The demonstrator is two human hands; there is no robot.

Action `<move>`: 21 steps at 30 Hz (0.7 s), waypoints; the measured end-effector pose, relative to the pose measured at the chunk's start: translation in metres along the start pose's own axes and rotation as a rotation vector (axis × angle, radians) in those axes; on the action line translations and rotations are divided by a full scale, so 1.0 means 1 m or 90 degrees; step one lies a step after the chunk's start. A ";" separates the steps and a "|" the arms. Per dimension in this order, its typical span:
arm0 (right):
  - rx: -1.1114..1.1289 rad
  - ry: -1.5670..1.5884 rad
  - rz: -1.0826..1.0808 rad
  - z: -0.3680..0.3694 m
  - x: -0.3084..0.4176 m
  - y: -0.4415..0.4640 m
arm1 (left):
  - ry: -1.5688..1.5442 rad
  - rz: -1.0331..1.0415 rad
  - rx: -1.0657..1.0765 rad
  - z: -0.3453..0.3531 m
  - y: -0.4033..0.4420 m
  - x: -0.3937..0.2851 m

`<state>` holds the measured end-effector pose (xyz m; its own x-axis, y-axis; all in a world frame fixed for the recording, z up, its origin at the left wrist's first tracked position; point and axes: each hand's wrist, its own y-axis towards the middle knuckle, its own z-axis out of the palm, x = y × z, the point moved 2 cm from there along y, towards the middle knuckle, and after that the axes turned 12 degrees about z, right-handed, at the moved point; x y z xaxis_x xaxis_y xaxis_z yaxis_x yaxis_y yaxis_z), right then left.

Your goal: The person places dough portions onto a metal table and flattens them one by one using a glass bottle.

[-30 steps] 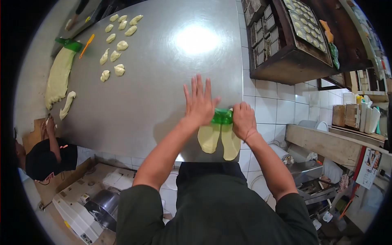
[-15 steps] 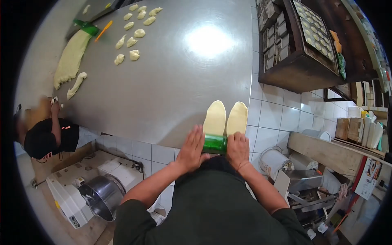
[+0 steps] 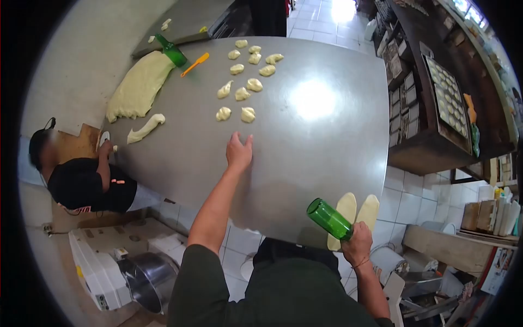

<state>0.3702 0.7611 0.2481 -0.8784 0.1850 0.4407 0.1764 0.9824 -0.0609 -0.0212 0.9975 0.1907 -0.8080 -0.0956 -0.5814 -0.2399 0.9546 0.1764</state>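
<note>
My right hand (image 3: 357, 244) grips a green glass bottle (image 3: 329, 219) by its neck end, its base tilted up and to the left. Under and beside the bottle lie two flat oval dough sheets (image 3: 368, 212) at the table's near right edge. My left hand (image 3: 239, 151) is stretched forward over the steel table, thumb and fingers apart and holding nothing. Just beyond its fingertips sit two small dough lumps (image 3: 248, 114), with several more dough pieces (image 3: 242, 94) scattered farther back.
A large dough slab (image 3: 140, 87), a dough strip (image 3: 146, 128), another green bottle (image 3: 171, 51) and an orange spatula (image 3: 194, 65) lie on the steel table (image 3: 283, 180) at left. A co-worker (image 3: 81, 180) stands at the left edge. At right is a tray of dough rounds (image 3: 448, 98).
My left hand has left the bottle and reached forward toward the dough lumps. My right hand has lifted the bottle off the dough sheets and tilted it. The view has shifted left.
</note>
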 end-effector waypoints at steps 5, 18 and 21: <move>-0.014 0.043 0.043 0.016 0.049 0.008 | 0.043 -0.046 0.065 0.027 0.082 -0.010; -0.010 0.042 0.122 -0.009 0.000 -0.034 | -0.386 0.081 0.114 0.022 -0.086 -0.105; -0.037 0.085 0.130 -0.027 -0.032 -0.035 | -0.366 0.134 0.178 0.030 -0.192 -0.135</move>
<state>0.4043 0.7199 0.2602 -0.7564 0.3715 0.5384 0.3729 0.9211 -0.1117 0.1502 0.8354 0.2109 -0.3885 0.1921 -0.9012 0.1027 0.9810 0.1648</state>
